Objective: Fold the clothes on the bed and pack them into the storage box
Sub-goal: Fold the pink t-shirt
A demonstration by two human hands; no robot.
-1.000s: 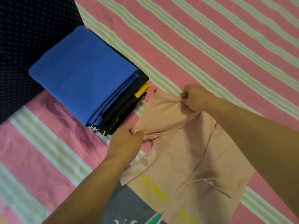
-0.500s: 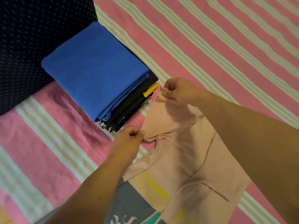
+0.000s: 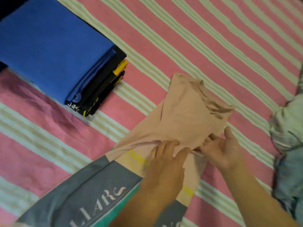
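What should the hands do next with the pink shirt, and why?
Probably smooth the fold flat. The pink shirt is folded over but still bunched and wrinkled where the left hand presses it and the right hand touches its edge. A flat shirt would sit better on the folded stack beside it.

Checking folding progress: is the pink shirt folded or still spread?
Partly folded: the pink shirt has its top doubled over, both hands on the fold, lower part still spread.
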